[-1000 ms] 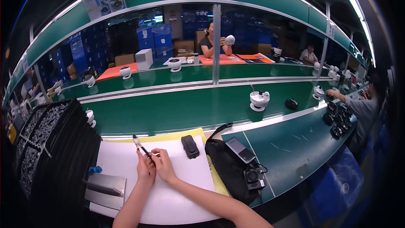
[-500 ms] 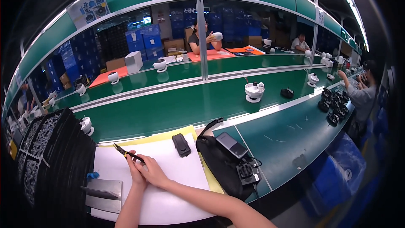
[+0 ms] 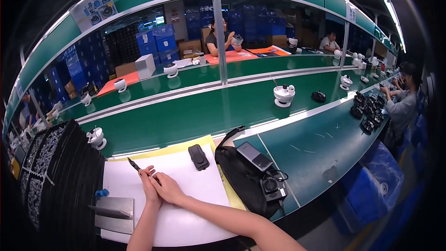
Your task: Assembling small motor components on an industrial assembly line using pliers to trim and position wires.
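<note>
A pair of dark pliers (image 3: 134, 164) with a bit of yellow near the joint points up and left, above the white sheet (image 3: 195, 211). My left hand (image 3: 150, 187) is closed around its handles. Laid against it from the right, my right hand (image 3: 169, 190) is closed too, its fingers over the handle ends, which are mostly hidden. Beyond my hands, a small black oblong device (image 3: 199, 157) lies on the sheet. A metal plate with a raised rib (image 3: 114, 214) rests left of my left wrist, with a small blue piece (image 3: 102, 193) behind it.
Stacked black trays of small parts (image 3: 55, 172) stand at left. A black bag (image 3: 241, 181), a grey power bank (image 3: 254, 156) and a black device with a cable (image 3: 272, 187) lie at right. White round units (image 3: 284, 95) stand on the green conveyor (image 3: 186, 111). Co-workers sit across and at right.
My hands stay together on the pliers, which have turned slightly, showing less yellow. The white units on the near conveyor have shifted right. The co-worker at right has lowered an outstretched arm.
</note>
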Tool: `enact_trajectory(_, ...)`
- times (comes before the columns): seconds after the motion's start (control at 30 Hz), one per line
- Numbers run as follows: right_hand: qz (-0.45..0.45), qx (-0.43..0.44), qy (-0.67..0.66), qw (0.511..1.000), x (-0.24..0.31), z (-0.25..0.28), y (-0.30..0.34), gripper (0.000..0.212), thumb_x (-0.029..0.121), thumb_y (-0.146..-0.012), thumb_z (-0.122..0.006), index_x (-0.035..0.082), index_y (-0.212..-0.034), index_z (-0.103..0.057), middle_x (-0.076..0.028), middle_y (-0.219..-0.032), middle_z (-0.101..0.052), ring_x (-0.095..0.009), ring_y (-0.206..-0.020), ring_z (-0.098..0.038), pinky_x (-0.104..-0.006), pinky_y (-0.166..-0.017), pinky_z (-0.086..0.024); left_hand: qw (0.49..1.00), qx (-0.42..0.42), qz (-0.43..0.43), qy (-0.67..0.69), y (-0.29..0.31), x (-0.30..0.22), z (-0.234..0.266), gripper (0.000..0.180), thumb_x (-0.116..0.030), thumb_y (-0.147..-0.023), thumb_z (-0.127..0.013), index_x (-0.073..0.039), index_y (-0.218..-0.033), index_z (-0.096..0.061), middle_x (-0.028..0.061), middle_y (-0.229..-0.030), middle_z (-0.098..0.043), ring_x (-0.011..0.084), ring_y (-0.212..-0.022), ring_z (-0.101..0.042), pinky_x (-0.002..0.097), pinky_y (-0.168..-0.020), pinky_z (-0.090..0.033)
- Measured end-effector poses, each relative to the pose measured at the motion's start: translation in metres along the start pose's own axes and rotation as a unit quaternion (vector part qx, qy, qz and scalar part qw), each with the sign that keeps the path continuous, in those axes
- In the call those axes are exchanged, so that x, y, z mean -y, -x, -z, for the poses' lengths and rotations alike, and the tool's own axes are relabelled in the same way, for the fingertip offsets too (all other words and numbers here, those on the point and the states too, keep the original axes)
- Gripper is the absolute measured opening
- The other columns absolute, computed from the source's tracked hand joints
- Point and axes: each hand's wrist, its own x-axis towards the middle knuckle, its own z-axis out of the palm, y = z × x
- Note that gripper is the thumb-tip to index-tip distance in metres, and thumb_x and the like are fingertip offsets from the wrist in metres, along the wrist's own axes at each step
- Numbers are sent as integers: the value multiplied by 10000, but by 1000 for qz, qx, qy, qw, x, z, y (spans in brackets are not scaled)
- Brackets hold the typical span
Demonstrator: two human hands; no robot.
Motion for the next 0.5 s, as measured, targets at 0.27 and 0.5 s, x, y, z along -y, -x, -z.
enact_trajectory(0.27, -11, 69, -101, 992, -4, 8, -7, 400, 337, -894, -524, -16, -1081, -513, -160, -1034, -575, -232, -898, -574, -326, -797, -446, 998, -1, -33, 49, 10, -22, -18, 370, -489, -960, -309, -139, -870, -386, 16, -900, -507, 121, -790, -466, 272, -740, -399)
enact_trajectory(0.5, -69, 206, -218, 951, -3, 27, -18, 515, 352, -866, -577, 2, -1224, -458, -114, -1110, -547, -194, -993, -530, -301, -869, -416, 992, 10, 16, 123, 8, -37, -17, 437, -584, -911, -343, -154, -839, -377, 7, -830, -487, 120, -772, -476, 293, -671, -420)
